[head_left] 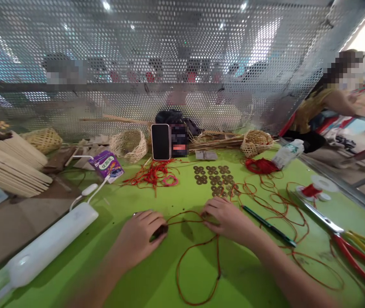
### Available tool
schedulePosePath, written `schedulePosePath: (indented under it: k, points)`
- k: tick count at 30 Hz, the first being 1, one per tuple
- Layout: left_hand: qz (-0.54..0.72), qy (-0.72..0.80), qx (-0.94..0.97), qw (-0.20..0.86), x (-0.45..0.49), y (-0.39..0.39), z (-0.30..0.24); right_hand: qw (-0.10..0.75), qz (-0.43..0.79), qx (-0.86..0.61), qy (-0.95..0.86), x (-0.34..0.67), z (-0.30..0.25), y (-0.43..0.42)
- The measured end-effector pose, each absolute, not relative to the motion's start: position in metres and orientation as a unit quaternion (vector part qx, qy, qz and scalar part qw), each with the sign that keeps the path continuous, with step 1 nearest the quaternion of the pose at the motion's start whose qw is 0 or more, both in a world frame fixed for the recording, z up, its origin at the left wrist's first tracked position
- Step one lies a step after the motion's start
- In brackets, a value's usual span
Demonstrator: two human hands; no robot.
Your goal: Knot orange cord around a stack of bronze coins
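Note:
My left hand (142,237) rests on the green table (156,278) with fingers curled, pinching a dark coin-like piece at its fingertips. My right hand (229,219) lies close by, fingers bent down over the red cord (198,273), which runs between both hands and loops toward me. Rows of bronze coins (214,177) lie just beyond my right hand. A dark green pen (267,224) lies right of that hand.
A white power bank (49,246) with cable lies left. A phone (160,141) stands at the back beside small woven baskets (130,145). Red-handled scissors (345,239), a red thread spool (313,190), tangled red cord (152,173), a juice carton (108,166), bamboo slats (12,164). A person sits far right.

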State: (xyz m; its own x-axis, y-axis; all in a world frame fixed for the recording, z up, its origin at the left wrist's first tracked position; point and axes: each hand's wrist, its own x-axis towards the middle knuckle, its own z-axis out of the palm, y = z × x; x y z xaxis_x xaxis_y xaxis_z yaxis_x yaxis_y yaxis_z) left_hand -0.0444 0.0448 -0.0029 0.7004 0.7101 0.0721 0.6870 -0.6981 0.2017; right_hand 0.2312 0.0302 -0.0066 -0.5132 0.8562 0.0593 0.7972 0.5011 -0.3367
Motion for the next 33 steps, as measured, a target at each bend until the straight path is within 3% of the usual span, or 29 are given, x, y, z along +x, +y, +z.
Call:
schedulePosePath:
  k: [8,19,25,28,33]
  points:
    - [0.093,0.376,0.919,0.076,-0.046,0.044,-0.002,0.100,0.120,-0.489,-0.858,0.230,0.001,0.029]
    - [0.071,0.383,0.916,0.096,-0.046,0.045,0.002,0.420,0.330,-0.489,-0.689,0.260,0.019,0.028]
    - [0.058,0.374,0.917,0.124,-0.053,0.048,0.011,0.546,0.365,-0.501,-0.564,0.279,0.014,0.033]
    - [0.066,0.376,0.916,0.122,-0.054,0.048,0.013,0.557,0.372,-0.496,-0.553,0.279,0.013,0.033]
    - [0.164,0.383,0.896,0.154,-0.039,0.036,0.010,0.487,0.441,-0.449,-0.606,0.255,0.021,0.022]
